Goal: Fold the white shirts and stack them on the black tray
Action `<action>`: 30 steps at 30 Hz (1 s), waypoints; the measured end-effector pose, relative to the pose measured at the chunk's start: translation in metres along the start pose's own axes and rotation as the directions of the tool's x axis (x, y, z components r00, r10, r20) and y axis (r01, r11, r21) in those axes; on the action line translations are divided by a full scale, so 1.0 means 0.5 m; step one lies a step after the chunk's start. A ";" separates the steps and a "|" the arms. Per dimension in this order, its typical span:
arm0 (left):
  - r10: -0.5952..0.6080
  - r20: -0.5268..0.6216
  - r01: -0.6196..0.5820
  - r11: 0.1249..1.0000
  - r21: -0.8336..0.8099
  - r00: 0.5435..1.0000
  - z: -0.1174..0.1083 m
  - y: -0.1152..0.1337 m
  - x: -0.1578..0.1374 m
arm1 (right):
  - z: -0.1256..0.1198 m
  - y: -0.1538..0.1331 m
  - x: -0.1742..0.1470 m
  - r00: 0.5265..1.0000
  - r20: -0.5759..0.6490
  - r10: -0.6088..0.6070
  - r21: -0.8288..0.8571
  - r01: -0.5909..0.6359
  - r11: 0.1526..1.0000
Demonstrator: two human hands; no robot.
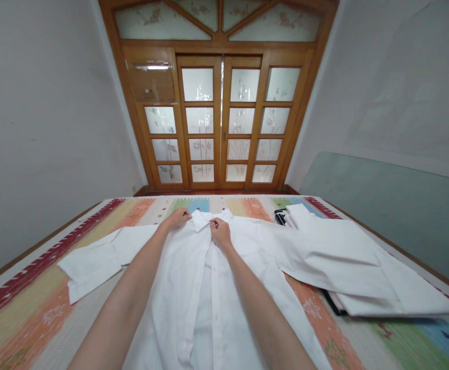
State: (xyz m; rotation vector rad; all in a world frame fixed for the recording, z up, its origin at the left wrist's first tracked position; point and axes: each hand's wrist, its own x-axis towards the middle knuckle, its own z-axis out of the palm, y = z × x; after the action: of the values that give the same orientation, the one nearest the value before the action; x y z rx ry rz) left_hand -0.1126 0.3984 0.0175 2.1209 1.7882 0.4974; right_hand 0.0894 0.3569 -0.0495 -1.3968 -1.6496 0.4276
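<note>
A white long-sleeved shirt point(240, 288) lies front up, its collar at the far end and its front opening parted down the middle. My left hand point(177, 218) pinches the cloth at the left shoulder, just beside the collar point(200, 221). With fingers closed, my right hand point(220, 231) grips the shirt's edge at the top of the front opening, below the collar. One sleeve point(101, 259) stretches out to the left. The other sleeve point(332, 257) reaches right and rests over a pile of white cloth. Both forearms cover parts of the shirt's front.
Under the shirt is a colourful striped bedspread point(24, 308). At the right is a stack of folded white clothes point(409, 293) with black pieces showing at its edges. Beyond the bed stand wooden glass-paned doors point(220, 123). A pale green board point(386, 200) runs along the right wall.
</note>
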 end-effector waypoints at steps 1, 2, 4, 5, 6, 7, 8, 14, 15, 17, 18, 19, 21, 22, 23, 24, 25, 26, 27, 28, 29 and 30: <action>-0.003 -0.036 0.004 0.999 0.033 0.999 0.004 0.001 -0.001 | 0.000 0.000 0.000 1.000 0.000 0.014 -0.018 -0.014 1.000; -0.005 -0.072 0.010 0.998 0.068 0.997 0.008 0.002 -0.002 | 0.000 0.000 0.000 1.000 0.000 0.027 -0.037 -0.027 0.999; -0.007 -0.141 0.026 0.990 0.139 0.990 0.017 0.004 -0.006 | -0.001 -0.001 0.001 0.999 0.002 0.046 -0.073 -0.046 0.996; -0.005 -0.172 0.035 0.984 0.172 0.985 0.022 0.006 -0.009 | -0.001 -0.001 0.001 0.999 0.004 0.051 -0.086 -0.050 0.995; -0.002 -0.200 0.043 0.978 0.203 0.980 0.028 0.007 -0.011 | -0.001 -0.002 0.001 0.998 0.006 0.055 -0.098 -0.054 0.994; 0.002 -0.225 0.052 0.972 0.231 0.974 0.033 0.008 -0.013 | -0.001 -0.003 0.001 0.998 0.008 0.059 -0.111 -0.058 0.992; 0.005 -0.247 0.060 0.965 0.256 0.969 0.039 0.010 -0.015 | 0.000 -0.004 0.001 0.998 0.009 0.065 -0.124 -0.064 0.990; 0.042 -0.332 0.090 0.924 0.372 0.942 0.063 0.014 -0.022 | 0.002 -0.015 0.002 0.992 0.033 0.119 -0.227 -0.109 0.968; 0.054 -0.335 0.086 0.918 0.388 0.941 0.065 0.014 -0.023 | 0.001 -0.016 0.002 0.991 0.050 0.125 -0.251 -0.109 0.962; 0.081 -0.331 0.069 0.906 0.418 0.940 0.068 0.014 -0.026 | 0.000 -0.017 0.003 0.988 0.083 0.132 -0.289 -0.103 0.952; 0.094 -0.325 0.059 0.901 0.430 0.941 0.068 0.015 -0.028 | 0.000 -0.018 0.003 0.986 0.094 0.135 -0.300 -0.101 0.949; 0.105 -0.318 0.049 0.896 0.441 0.942 0.068 0.014 -0.029 | -0.001 -0.017 0.004 0.986 0.099 0.137 -0.306 -0.101 0.947; 0.121 -0.305 0.034 0.889 0.457 0.945 0.067 0.013 -0.032 | -0.002 -0.017 0.007 0.983 0.107 0.150 -0.325 -0.108 0.939; 0.124 -0.297 0.029 0.886 0.462 0.947 0.066 0.012 -0.033 | -0.003 -0.017 0.008 0.981 0.109 0.160 -0.337 -0.116 0.935; 0.124 -0.287 0.025 0.885 0.465 0.950 0.065 0.009 -0.034 | -0.003 -0.017 0.010 0.979 0.110 0.173 -0.349 -0.125 0.929; 0.121 -0.277 0.024 0.884 0.467 0.953 0.064 0.007 -0.035 | -0.003 -0.017 0.012 0.976 0.111 0.186 -0.361 -0.135 0.923; 0.113 -0.269 0.027 0.884 0.466 0.957 0.064 0.003 -0.036 | -0.004 -0.018 0.014 0.974 0.112 0.199 -0.373 -0.145 0.916; 0.100 -0.263 0.035 0.885 0.464 0.960 0.064 -0.001 -0.037 | -0.004 -0.018 0.017 0.971 0.113 0.212 -0.385 -0.154 0.910; 0.084 -0.259 0.046 0.887 0.460 0.962 0.065 -0.005 -0.038 | -0.004 -0.019 0.019 0.968 0.113 0.223 -0.398 -0.162 0.903; 0.067 -0.258 0.060 0.888 0.455 0.964 0.066 -0.010 -0.039 | -0.004 -0.021 0.022 0.966 0.114 0.233 -0.410 -0.168 0.896; 0.051 -0.257 0.073 0.890 0.450 0.965 0.067 -0.014 -0.040 | -0.004 -0.022 0.024 0.963 0.116 0.242 -0.423 -0.173 0.890; 0.037 -0.257 0.085 0.891 0.445 0.966 0.068 -0.018 -0.041 | -0.004 -0.024 0.027 0.961 0.118 0.249 -0.436 -0.175 0.883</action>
State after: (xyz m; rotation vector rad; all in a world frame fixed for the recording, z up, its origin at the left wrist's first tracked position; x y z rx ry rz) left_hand -0.1080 0.3789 -0.0182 2.4226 2.2601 0.3927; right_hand 0.0846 0.3651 -0.0340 -1.9237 -1.8058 0.3319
